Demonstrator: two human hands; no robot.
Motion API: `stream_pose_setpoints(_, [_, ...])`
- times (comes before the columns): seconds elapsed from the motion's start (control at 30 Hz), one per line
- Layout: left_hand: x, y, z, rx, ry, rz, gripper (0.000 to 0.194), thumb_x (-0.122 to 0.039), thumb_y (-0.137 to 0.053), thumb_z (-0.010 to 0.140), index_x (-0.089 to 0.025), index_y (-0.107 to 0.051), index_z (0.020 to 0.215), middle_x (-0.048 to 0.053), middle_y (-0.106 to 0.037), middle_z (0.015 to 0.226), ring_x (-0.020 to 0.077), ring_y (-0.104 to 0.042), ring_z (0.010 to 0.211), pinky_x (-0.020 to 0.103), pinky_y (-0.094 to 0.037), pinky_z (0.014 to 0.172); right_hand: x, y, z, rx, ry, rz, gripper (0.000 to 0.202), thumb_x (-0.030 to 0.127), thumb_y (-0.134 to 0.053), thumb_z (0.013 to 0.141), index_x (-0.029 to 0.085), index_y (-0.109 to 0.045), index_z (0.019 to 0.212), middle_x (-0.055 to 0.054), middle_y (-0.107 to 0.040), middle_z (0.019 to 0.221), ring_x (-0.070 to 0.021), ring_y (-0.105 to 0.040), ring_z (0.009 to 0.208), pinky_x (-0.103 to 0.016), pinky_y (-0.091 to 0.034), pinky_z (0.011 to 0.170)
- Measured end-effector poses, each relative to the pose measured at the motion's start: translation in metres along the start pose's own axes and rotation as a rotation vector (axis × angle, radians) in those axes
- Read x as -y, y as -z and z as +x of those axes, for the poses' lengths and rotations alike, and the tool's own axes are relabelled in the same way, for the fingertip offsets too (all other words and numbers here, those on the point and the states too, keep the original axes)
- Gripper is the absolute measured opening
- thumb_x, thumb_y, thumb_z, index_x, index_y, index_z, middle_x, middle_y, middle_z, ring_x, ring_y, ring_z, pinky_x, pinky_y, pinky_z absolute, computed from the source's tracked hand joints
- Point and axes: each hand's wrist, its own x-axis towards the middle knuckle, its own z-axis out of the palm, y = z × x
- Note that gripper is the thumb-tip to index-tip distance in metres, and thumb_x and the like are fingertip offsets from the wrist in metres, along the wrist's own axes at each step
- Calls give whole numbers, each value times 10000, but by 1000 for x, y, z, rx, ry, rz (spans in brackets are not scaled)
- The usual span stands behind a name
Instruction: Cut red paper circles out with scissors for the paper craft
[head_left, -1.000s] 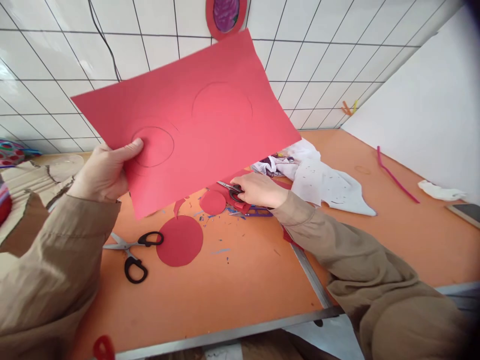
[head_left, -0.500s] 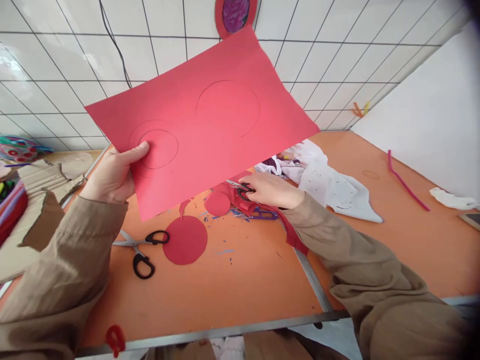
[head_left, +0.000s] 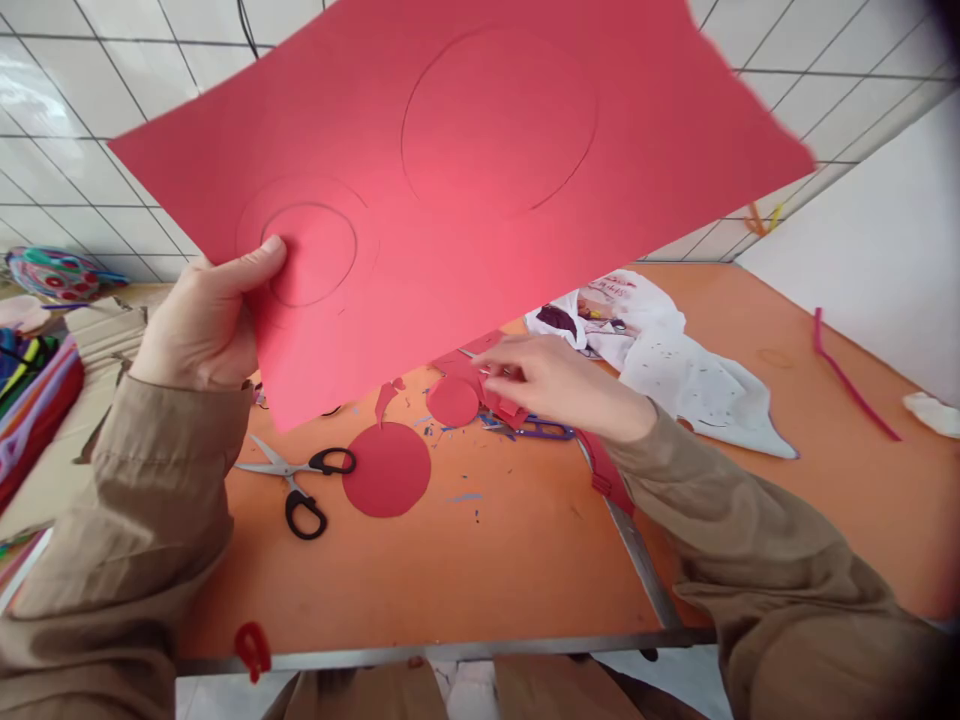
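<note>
My left hand (head_left: 210,315) grips the lower left part of a large red paper sheet (head_left: 480,200), thumb on its front. Pencilled circles show on the sheet. Lower right of it, my right hand (head_left: 559,380) has its fingers bent around a pair of scissors (head_left: 466,352); only a bit of blade shows and the handles are hidden. Under that hand lie red paper scraps (head_left: 510,410) and a small red paper circle (head_left: 453,400). Another pair of scissors (head_left: 292,475), black-handled with blades spread, touches a larger red paper circle (head_left: 386,470) on the orange table (head_left: 450,580).
A purple-handled tool (head_left: 544,428) lies by the scraps. White printed cloth or plastic (head_left: 690,385) spreads at the right, with a magenta strip (head_left: 855,375) beyond. Cardboard (head_left: 45,470) and coloured strips (head_left: 37,400) are at the left. A red loop (head_left: 253,650) sits on the front edge.
The red sheet has come up and closer, filling more of the view. My right hand has shifted further over the scissors, covering their black handles.
</note>
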Motion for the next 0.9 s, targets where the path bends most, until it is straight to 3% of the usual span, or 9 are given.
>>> stream_pose_setpoints(0.1, [-2, -4, 0, 0, -11, -16, 238, 76, -510, 840, -104, -640, 924, -12, -712, 641, 148, -725, 843, 336, -495, 984, 59, -18, 6, 74, 405, 251, 262, 119, -505, 877, 192, -659, 1077, -48, -697, 991, -157, -633, 836, -261, -451, 712])
stream_pose_setpoints(0.17, [-1, -6, -2, -2, 1, -22, 250, 78, -507, 844, -110, -645, 934, -21, -711, 627, 130, -726, 780, 331, -493, 987, 98, -45, 13, 149, 576, 201, 248, 171, -531, 882, 183, -650, 1100, -59, -700, 980, -178, -633, 844, -271, -436, 618])
stream_pose_setpoints(0.23, [2, -7, -4, 16, 17, -22, 263, 76, -527, 837, -118, -658, 957, -16, -731, 663, 115, -722, 743, 322, -481, 1003, 128, -74, 20, 138, 596, 69, 257, 329, -544, 895, 165, -660, 1056, -83, -706, 948, -205, -631, 803, -282, -379, 503])
stream_pose_setpoints(0.3, [8, -6, -5, 45, 39, -16, 251, 60, -578, 815, -119, -679, 958, 9, -759, 737, 126, -725, 767, 321, -470, 1018, 147, -95, 26, 21, 520, -110, 394, 497, -525, 867, 159, -680, 998, -103, -720, 951, -223, -617, 766, -289, -353, 485])
stream_pose_setpoints(0.37, [17, -4, -6, 66, 51, 4, 195, 34, -635, 775, -108, -705, 888, 48, -772, 800, 180, -727, 844, 340, -482, 1011, 155, -104, 31, -68, 477, -256, 371, 483, -453, 877, 218, -699, 958, -46, -740, 958, -209, -600, 774, -287, -341, 501])
stream_pose_setpoints(0.43, [25, -3, -7, 72, 98, 26, 130, -3, -683, 746, -97, -720, 827, 74, -776, 820, 212, -725, 848, 370, -505, 988, 157, -103, 33, -40, 466, -302, 288, 342, -434, 870, 259, -705, 924, 1, -750, 936, -179, -583, 726, -281, -326, 499])
stream_pose_setpoints(0.6, [40, -1, -7, 94, 181, 62, 140, -89, -751, 712, -119, -738, 848, 76, -778, 856, 228, -720, 849, 398, -528, 953, 151, -92, 33, 88, 584, -138, 148, 112, -567, 754, 72, -681, 839, -179, -689, 837, -267, -626, 762, -326, -398, 547])
stream_pose_setpoints(0.77, [45, 0, -6, 64, 215, 93, 188, -144, -780, 685, -132, -747, 870, 90, -770, 881, 258, -713, 889, 384, -561, 893, 149, -105, 31, -88, 641, -118, 126, 58, -527, 792, 70, -641, 843, -151, -613, 760, -291, -619, 765, -354, -431, 581])
stream_pose_setpoints(0.9, [45, -1, -6, 53, 236, 123, 184, -151, -771, 685, -140, -750, 867, 93, -762, 896, 270, -706, 932, 359, -575, 860, 149, -112, 27, -134, 701, -158, 151, 38, -484, 823, 100, -621, 835, -119, -577, 714, -271, -608, 725, -340, -419, 573])
